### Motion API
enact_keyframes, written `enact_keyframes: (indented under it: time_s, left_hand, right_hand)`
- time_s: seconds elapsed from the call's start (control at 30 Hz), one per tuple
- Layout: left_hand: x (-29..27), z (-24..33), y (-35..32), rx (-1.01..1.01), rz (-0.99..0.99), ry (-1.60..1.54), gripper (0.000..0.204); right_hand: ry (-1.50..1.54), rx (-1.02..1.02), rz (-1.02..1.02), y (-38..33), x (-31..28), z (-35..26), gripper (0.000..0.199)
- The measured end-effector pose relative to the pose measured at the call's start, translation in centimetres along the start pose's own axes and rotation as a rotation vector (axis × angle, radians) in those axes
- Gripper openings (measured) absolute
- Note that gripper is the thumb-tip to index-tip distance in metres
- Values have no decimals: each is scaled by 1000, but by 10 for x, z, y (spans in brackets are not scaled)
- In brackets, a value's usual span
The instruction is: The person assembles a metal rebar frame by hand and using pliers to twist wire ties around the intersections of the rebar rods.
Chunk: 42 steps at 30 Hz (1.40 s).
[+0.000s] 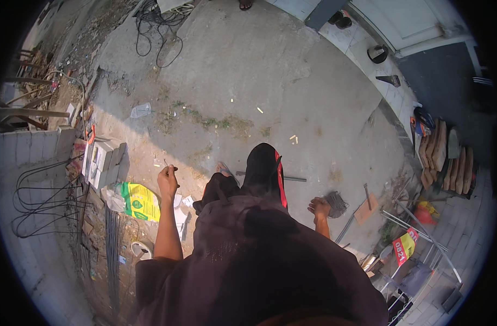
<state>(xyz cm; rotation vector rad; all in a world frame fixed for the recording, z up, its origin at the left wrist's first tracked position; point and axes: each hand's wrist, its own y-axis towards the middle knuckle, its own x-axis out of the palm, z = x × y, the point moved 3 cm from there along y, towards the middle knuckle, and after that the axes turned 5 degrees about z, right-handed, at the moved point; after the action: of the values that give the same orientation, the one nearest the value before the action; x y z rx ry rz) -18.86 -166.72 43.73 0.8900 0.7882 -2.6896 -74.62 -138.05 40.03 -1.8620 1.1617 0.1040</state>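
Note:
My left hand (167, 180) is raised out to the left, its fingers closed round a small thin thing that is too small to name. Below that hand lies a yellow and green plastic sack (141, 201), and stacked pale blocks (104, 163) stand to its left. Low on the right, my right hand (318, 208) hangs with its fingers loosely apart and nothing visible in them. Just beyond it is a dark bundle of bent wire (337, 204); I cannot tell whether they touch. A hammer (368, 197) rests on a brown board (365, 209) further right.
A grey bar (295, 179) lies on the concrete ground (248, 65) by my legs. Long steel rods (112, 261) and a white bucket (142, 250) are at the lower left. Wire loops (28, 201) lean along the left wall. A white metal rack (433, 244) stands at the right.

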Motion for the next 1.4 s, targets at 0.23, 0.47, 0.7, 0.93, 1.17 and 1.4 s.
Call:
enact_keyframes:
  time_s: [0.23, 0.47, 0.7, 0.93, 1.17, 1.4]
  left_hand:
    - [198, 289, 94, 621, -459, 277, 28]
    - [414, 386, 208, 675, -675, 387, 25]
    - [472, 462, 322, 409, -501, 256, 22]
    - [493, 486, 365, 210, -522, 181, 18]
    - [495, 467, 370, 195, -508, 83, 22]
    - [472, 443, 339, 262, -631, 150, 27]
  right_hand:
    - [316, -2, -152, 99, 206, -233, 16]
    - [431, -16, -282, 284, 489, -520, 18]
    - [546, -30, -292, 502, 727, -716, 9]
    - [687, -102, -259, 624, 843, -784, 10]
    - [727, 8, -224, 625, 795, -730, 33]
    - [-552, 25, -484, 381, 564, -429, 34]
